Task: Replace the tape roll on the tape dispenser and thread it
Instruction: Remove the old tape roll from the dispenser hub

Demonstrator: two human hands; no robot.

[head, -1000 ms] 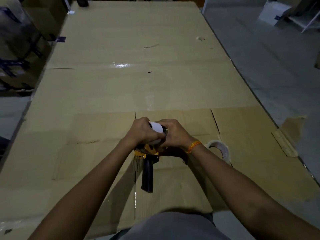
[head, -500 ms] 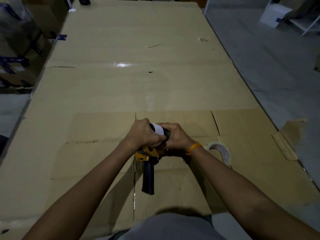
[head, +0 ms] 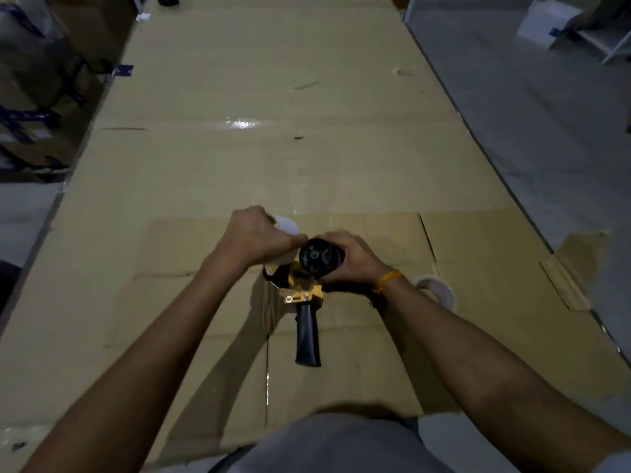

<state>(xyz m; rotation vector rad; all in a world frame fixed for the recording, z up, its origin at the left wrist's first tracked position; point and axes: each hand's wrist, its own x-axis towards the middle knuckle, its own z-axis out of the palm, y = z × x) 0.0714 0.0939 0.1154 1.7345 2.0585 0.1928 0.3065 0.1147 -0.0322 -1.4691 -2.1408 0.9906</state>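
A yellow tape dispenser (head: 302, 291) with a black handle (head: 308, 339) lies on the cardboard sheet, handle toward me. Its black roll hub (head: 320, 257) is bare and faces the camera. My right hand (head: 355, 259) grips the hub end of the dispenser from the right. My left hand (head: 254, 238) holds a white tape roll (head: 286, 227) just left of the hub, apart from it and mostly covered by my fingers. A second, clear tape roll (head: 437, 290) lies flat on the cardboard behind my right wrist.
Flattened cardboard (head: 273, 148) covers the work surface and reaches far ahead. A loose cardboard scrap (head: 566, 278) lies at the right edge, with grey floor beyond. Stacked boxes (head: 30, 97) stand along the left.
My left hand has pulled the white roll off the hub and moved it left. The black hub, covered before, is now exposed. My right hand stays on the dispenser.
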